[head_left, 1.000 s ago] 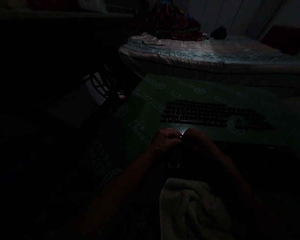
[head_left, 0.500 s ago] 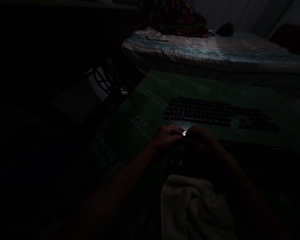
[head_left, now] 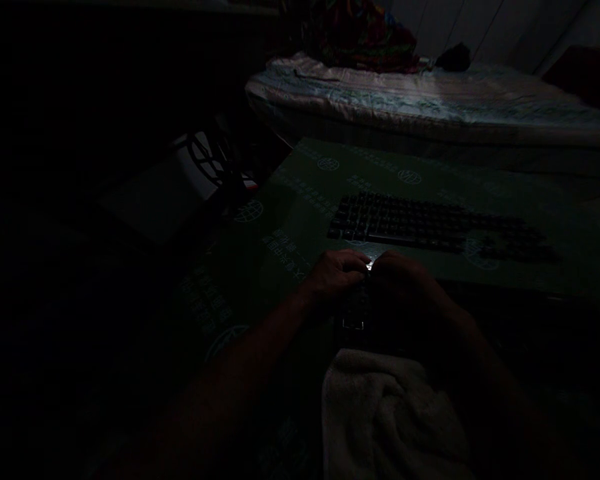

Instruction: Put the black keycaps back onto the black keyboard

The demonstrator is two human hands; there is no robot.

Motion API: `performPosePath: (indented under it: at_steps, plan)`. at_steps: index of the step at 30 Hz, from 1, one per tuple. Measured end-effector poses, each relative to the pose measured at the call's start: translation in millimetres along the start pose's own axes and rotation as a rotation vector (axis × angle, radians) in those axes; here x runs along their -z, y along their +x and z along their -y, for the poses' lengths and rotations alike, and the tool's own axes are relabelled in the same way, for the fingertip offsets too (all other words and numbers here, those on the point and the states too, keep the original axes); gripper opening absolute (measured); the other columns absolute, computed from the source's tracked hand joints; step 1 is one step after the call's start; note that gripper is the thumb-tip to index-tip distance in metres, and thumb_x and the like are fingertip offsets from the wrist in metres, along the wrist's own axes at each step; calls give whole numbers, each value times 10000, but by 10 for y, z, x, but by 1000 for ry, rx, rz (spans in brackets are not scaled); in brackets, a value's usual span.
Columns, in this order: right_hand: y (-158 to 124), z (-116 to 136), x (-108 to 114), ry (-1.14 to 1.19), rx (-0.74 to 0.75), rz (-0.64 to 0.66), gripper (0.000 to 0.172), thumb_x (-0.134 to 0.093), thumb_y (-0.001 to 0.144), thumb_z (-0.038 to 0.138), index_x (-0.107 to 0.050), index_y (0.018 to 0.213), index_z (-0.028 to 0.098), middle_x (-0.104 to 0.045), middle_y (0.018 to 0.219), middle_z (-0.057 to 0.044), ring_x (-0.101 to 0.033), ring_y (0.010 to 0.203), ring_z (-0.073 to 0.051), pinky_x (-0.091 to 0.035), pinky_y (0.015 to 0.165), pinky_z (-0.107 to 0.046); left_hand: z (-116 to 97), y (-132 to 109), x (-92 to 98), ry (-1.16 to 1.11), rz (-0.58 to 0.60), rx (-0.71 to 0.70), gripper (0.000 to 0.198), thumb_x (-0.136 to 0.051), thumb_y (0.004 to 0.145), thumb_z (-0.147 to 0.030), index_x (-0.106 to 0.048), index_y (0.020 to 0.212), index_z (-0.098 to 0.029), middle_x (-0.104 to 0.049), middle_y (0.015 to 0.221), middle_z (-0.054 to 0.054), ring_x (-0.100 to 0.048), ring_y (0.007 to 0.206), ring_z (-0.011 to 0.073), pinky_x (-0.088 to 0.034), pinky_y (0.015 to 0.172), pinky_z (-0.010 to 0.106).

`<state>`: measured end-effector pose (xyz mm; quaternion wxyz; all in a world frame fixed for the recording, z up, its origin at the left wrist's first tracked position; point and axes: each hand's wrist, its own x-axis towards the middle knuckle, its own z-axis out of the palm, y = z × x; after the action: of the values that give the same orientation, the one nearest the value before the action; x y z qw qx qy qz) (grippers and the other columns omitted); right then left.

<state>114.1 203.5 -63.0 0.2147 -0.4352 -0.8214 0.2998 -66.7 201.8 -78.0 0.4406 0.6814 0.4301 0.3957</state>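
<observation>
My left hand [head_left: 334,272] is closed, its thumb and fingers brought together over the left end of a dark keyboard base [head_left: 510,310]. Beside it, nearly touching, my right hand [head_left: 405,275] is curled with its fingertips pinched. A small bright white light [head_left: 369,265] shows between the two sets of fingertips. Whatever the fingers grip is too small and dark to make out. Nearer to me on the base is a faintly lit square outline [head_left: 353,325]. Beyond the hands, black keycaps [head_left: 405,223] lie in rows in a keyboard layout.
The keycaps and base rest on a green board [head_left: 290,200] with white printed marks. A light cloth [head_left: 385,413] lies crumpled in front of the base. At the back is a bed [head_left: 405,100] with colourful fabric [head_left: 365,40]. A fan-like round grille [head_left: 205,160] stands left. The room is very dark.
Almost nothing differs. Both hands keep the same place and pose at the light, which looks slightly smaller now. The view has shifted very slightly.
</observation>
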Motion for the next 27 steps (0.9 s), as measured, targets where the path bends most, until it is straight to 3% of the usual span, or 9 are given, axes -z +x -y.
performPosePath:
  at_steps: [27]
  plan:
    - [21,-6,-37,-105,9,1,93,-496,770,206,-585,745,192,-513,742,-15,-496,638,-128,-371,564,-237,-9,17,-3,-84,23,-8,80,-610,642,-122,-672,690,-138,-656,859,45,-601,845,169,-454,809,311]
